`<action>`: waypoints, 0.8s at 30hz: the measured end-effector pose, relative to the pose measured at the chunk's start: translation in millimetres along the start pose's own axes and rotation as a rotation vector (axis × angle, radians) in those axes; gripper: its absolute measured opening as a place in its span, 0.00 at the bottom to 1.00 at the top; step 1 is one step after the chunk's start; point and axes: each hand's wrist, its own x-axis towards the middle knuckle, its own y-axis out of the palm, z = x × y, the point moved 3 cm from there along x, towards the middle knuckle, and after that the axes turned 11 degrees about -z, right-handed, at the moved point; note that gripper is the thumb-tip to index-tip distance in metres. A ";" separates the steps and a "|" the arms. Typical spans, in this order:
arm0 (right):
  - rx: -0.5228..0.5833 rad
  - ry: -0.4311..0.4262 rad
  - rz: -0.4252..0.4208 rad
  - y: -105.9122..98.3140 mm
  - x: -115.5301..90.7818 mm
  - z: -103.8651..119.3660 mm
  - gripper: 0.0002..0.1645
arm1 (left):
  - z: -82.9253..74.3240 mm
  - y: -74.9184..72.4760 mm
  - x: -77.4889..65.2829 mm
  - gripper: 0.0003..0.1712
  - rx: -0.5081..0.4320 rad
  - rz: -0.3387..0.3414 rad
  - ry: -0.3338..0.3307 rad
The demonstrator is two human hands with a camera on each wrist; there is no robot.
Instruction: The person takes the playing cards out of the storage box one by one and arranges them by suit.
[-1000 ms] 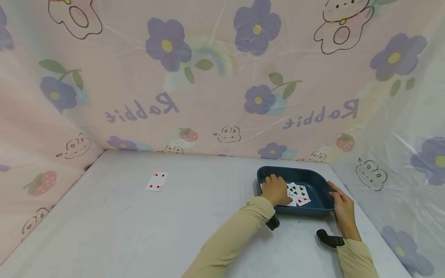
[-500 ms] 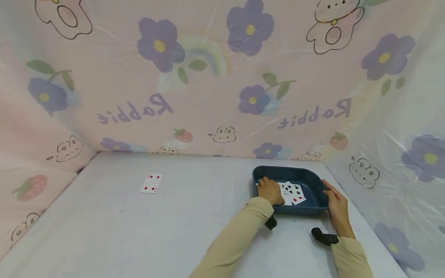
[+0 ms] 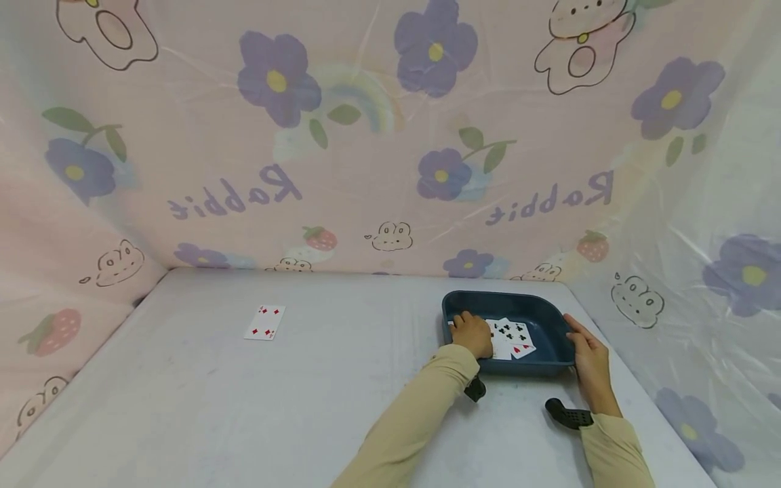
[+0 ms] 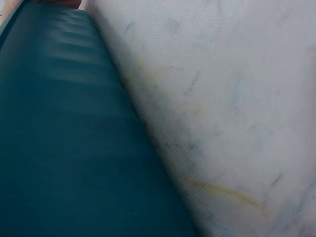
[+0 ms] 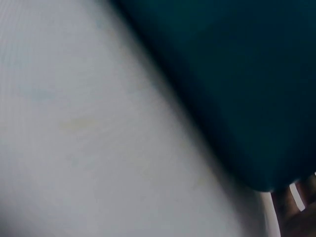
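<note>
In the head view a dark blue tray (image 3: 552, 339) stands at the right of the table, with several playing cards (image 3: 511, 332) face up inside. My left hand (image 3: 471, 335) reaches over the near wall, its bent fingers down on the cards at the tray's left end. The fingertips are hidden, so I cannot tell whether they pinch a card. My right hand (image 3: 593, 366) grips the tray's right side, thumb at the rim. The tray's wall (image 4: 89, 128) fills the left of the left wrist view; in the right wrist view, right-hand fingers (image 5: 298, 212) show at its corner.
A four of diamonds (image 3: 265, 322) lies face up on the white table (image 3: 274, 400), far left of the tray. A printed curtain (image 3: 366, 135) rises behind the table and along both sides.
The head view has turned slightly right, so everything sits further left in it. My left thumb has drawn in toward the fingers, uncovering more cards. The right hand keeps its grip.
</note>
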 end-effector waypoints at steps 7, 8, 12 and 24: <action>0.025 0.021 -0.005 1.3 -0.8 -0.6 0.27 | 0.5 -0.7 0.0 0.20 -0.027 0.043 0.004; 0.024 0.022 -0.006 1.5 -0.9 -0.5 0.27 | 0.5 -0.3 0.5 0.20 -0.030 0.047 0.002; 0.032 0.028 0.002 1.6 -1.3 -0.8 0.27 | 0.3 0.1 1.8 0.22 -0.031 0.064 -0.003; 0.028 0.013 -0.015 0.5 -0.3 -0.5 0.27 | -3.2 -3.2 2.6 0.08 0.005 0.045 0.078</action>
